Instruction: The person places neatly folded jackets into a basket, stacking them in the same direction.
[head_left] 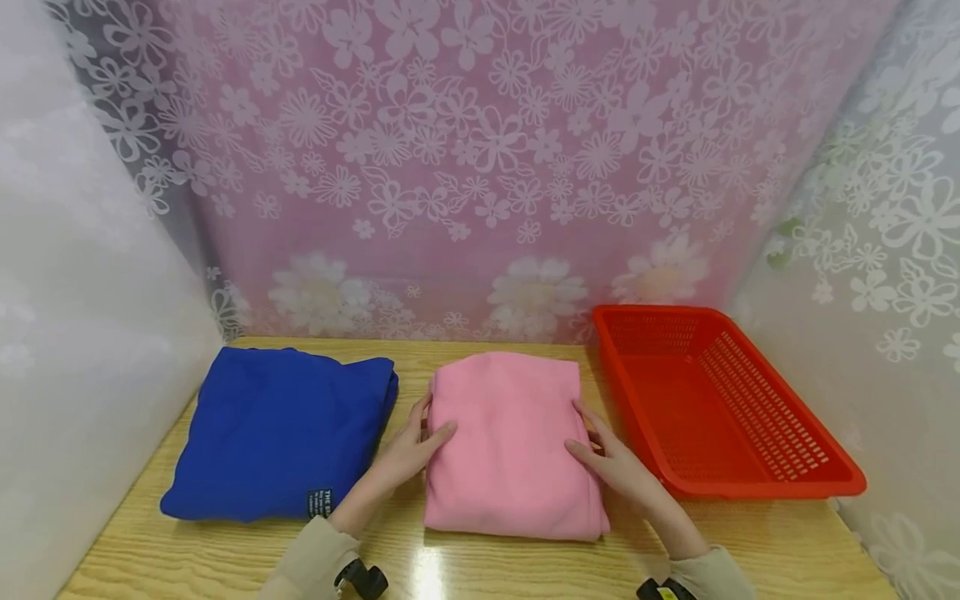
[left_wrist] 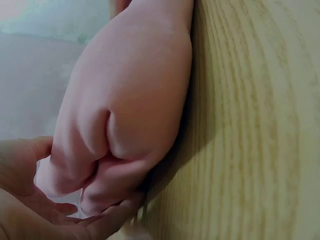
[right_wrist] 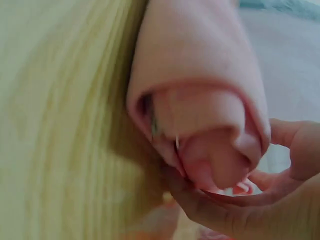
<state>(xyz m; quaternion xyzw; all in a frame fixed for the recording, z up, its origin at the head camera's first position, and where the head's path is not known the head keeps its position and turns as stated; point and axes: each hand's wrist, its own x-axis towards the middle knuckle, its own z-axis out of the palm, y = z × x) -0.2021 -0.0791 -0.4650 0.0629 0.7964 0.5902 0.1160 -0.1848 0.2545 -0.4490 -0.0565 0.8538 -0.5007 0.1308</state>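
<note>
Left grip (head_left: 408,450) pinching one side of a folded pink fabric bundle (head_left: 510,442), right grip (head_left: 621,468) pinching the other, bundle on the wood-grain worktop (head_left: 540,571), between folded blue cloth (head_left: 281,433) and red plastic basket (head_left: 690,417)

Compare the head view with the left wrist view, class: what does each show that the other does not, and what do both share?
Only the head view: the blue cloth and the red basket.
Only the left wrist view: deep creases in the side of the pink cloth.
Both: the pink cloth, the left hand holding it, and the wooden table.
</note>
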